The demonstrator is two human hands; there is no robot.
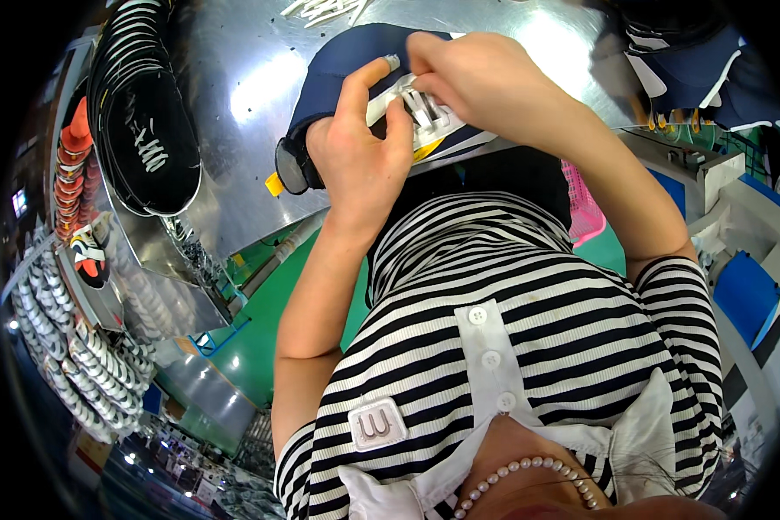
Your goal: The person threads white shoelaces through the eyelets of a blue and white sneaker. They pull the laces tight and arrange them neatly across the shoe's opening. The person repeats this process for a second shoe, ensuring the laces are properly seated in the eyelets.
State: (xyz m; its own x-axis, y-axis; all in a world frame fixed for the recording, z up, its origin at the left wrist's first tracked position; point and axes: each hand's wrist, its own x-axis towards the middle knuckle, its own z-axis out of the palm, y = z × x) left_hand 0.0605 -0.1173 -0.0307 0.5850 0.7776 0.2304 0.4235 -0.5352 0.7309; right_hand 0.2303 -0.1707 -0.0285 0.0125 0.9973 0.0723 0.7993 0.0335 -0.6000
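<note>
navy shoe upper (347, 65) half hidden under both hands, laces (321, 9) cut by top edge

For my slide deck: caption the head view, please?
Both hands, left hand and right hand, lace a navy shoe upper on a metal table.

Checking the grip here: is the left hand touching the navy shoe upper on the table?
Touching. The head view shows the left hand wrapped over the navy shoe upper, thumb and fingers pressed on its white strip, with no gap between them.

The worktable (260, 95) is glossy polished metal. At its twelve o'clock edge, the navy shoe upper (338, 65) looks like matt cloth. At nine o'clock, the stacked black soles (147, 130) appear smooth rubber.
</note>
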